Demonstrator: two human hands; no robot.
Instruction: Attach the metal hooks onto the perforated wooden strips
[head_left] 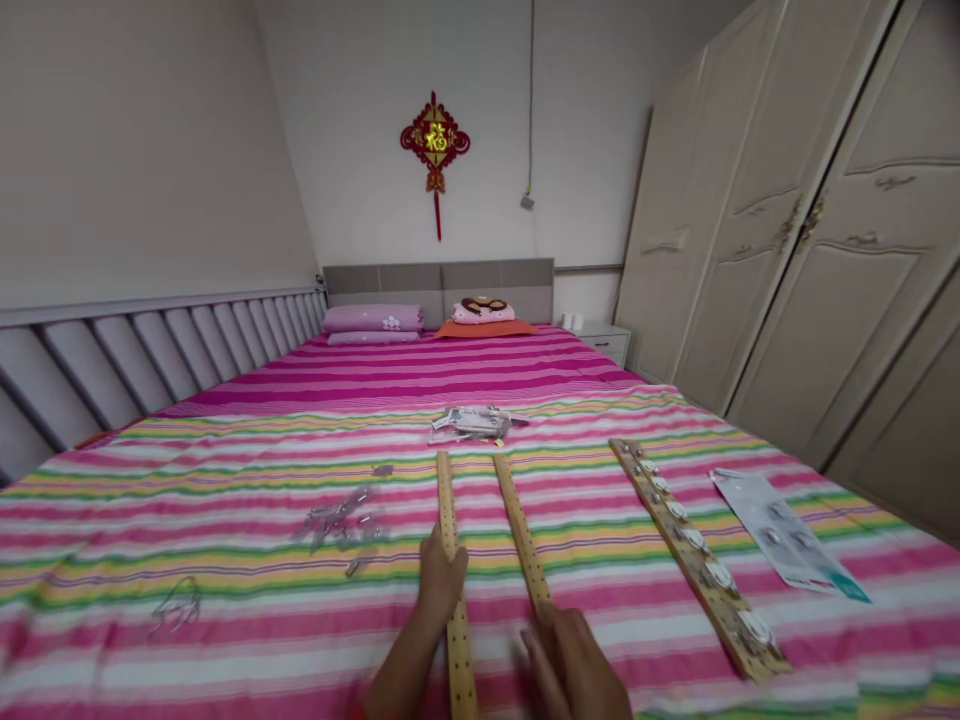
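Observation:
Two narrow wooden strips with rows of small holes lie side by side, pointing away from me on the striped bedspread. My left hand point(441, 580) is closed around the middle of the left wooden strip point(460, 655). Over the near end of the right wooden strip point(521, 525) is my right hand point(577, 665), its thumb on the left side and its fingers on the other; it is slightly blurred. Farther right lies a wider wooden board point(675, 545) carrying a row of round white-and-metal pieces.
Small clear plastic packets point(345, 520) lie to the left, near a crumpled clear wrapper point(178, 605). Beyond the strips is a pile of packaged parts point(472, 424). A blister pack point(787, 535) lies at the right. A slatted rail point(165, 350) borders the left side.

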